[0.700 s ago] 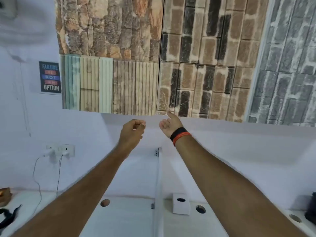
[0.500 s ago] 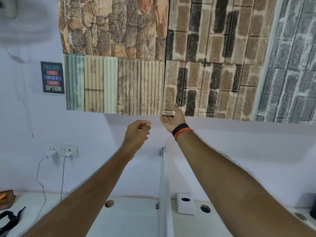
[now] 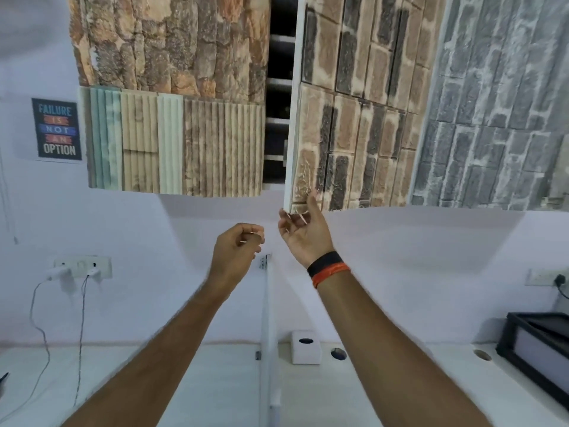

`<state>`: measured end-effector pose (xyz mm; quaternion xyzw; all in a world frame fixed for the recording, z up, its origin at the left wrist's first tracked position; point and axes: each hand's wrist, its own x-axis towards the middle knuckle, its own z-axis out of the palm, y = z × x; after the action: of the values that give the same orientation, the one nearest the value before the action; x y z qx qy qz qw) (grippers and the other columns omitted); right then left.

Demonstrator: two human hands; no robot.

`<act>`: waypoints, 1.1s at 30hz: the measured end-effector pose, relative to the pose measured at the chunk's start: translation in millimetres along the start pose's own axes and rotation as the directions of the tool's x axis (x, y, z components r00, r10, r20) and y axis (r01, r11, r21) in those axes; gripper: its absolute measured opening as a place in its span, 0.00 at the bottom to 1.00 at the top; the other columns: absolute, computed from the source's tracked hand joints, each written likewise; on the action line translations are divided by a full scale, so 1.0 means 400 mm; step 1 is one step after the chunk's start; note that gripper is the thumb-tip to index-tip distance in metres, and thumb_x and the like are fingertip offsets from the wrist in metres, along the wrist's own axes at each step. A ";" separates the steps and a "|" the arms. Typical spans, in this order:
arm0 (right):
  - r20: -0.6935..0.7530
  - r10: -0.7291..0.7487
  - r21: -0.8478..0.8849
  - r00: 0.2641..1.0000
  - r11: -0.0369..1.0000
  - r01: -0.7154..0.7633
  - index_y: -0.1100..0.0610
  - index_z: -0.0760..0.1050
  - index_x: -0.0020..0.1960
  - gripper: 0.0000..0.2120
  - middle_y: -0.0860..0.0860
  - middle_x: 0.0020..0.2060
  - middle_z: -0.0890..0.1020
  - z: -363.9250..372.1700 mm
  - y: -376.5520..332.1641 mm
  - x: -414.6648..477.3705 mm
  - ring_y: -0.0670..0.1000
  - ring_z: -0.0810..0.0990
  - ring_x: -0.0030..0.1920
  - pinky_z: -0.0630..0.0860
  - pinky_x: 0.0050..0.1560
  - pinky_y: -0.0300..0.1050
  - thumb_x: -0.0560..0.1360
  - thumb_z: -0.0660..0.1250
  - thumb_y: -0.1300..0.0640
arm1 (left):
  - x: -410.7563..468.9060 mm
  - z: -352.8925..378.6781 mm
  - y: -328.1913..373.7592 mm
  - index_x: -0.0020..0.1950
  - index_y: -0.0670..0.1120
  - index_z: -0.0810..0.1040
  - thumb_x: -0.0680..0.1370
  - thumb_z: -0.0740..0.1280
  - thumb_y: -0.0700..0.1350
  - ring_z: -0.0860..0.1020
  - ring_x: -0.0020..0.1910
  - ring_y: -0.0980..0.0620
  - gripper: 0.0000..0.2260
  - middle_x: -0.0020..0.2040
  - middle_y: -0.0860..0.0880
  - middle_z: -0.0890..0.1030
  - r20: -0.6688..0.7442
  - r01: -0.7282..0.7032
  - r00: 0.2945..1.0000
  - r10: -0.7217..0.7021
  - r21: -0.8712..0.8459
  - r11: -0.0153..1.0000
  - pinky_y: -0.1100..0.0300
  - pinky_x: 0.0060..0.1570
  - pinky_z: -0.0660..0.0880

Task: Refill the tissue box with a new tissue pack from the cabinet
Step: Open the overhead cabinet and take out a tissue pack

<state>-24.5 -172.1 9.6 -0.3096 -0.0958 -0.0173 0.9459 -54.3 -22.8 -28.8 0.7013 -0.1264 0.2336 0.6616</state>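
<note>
Overhead hangs a wall cabinet with stone-patterned doors. Its brick-patterned right door [image 3: 354, 118] stands partly open, showing a dark gap with shelves [image 3: 277, 124]; no tissue pack is visible inside. My right hand [image 3: 303, 229], with a black and orange wristband, grips that door's lower left corner. My left hand [image 3: 237, 251] hovers just left of it, fingers curled with nothing in them. The white tissue box [image 3: 305, 348] stands on the desk far below, against the wall, between my forearms.
A white divider panel [image 3: 267, 334] splits the white desk [image 3: 191, 389]. A black tray [image 3: 538, 349] sits at the right edge. Chargers and cables hang from a wall socket [image 3: 81, 266] on the left. Cable holes [image 3: 338, 353] lie in the desk by the box.
The right cabinet door was shut and now stands partly open, pulled out by my right hand at its lower corner. My left hand stayed curled beside it.
</note>
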 end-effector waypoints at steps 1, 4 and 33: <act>0.010 -0.019 0.009 1.000 1.000 0.018 0.56 0.75 0.43 0.15 0.54 0.39 0.75 -0.007 -0.014 -0.036 0.54 0.81 0.43 0.78 0.42 0.45 0.72 0.74 0.45 | -0.016 0.024 0.014 0.52 0.45 0.83 0.78 0.65 0.39 0.82 0.41 0.53 0.07 0.45 0.47 0.85 0.008 -0.014 1.000 0.014 -0.002 1.000 0.62 0.41 0.78; 0.025 -0.072 0.007 0.997 0.997 0.072 0.57 0.76 0.45 0.17 0.54 0.36 0.77 -0.027 -0.070 -0.136 0.53 0.80 0.39 0.77 0.44 0.46 0.69 0.74 0.45 | -0.061 0.104 0.058 0.51 0.46 0.83 0.79 0.66 0.40 0.82 0.43 0.52 0.06 0.45 0.49 0.85 0.028 -0.051 0.998 0.051 0.001 0.999 0.61 0.42 0.80; -0.159 -0.265 0.173 0.951 0.941 0.291 0.55 0.71 0.38 0.27 0.53 0.34 0.77 -0.276 -0.585 -0.481 0.51 0.73 0.28 0.70 0.31 0.39 0.73 0.61 0.29 | -0.312 0.501 0.227 0.49 0.43 0.83 0.78 0.66 0.40 0.79 0.37 0.52 0.07 0.41 0.46 0.84 0.094 -0.054 0.994 0.052 0.024 0.998 0.60 0.37 0.76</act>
<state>-215.8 -431.2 21.5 -0.1972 -0.0764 -0.1620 0.9639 -173.7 -245.6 -14.9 0.7166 -0.1727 0.2198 0.6391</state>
